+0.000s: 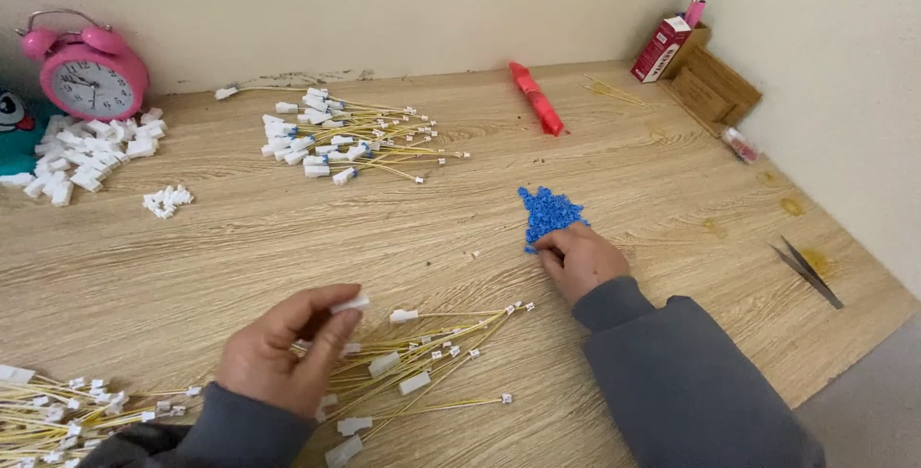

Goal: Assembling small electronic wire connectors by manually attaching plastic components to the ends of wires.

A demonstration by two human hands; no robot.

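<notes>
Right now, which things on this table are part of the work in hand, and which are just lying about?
In use: left hand holding a white connector; yellow wires beneath it; right hand picking at the blue pieces.

Lying about: pink alarm clock, red marker, tweezers, red box.

Both arms wear long, dark grey sleeves of soft, slightly wrinkled cloth, each ending in a snug plain cuff at the wrist. The left hand [278,353] and right hand [580,259] are bare, without rings or gloves.
</notes>
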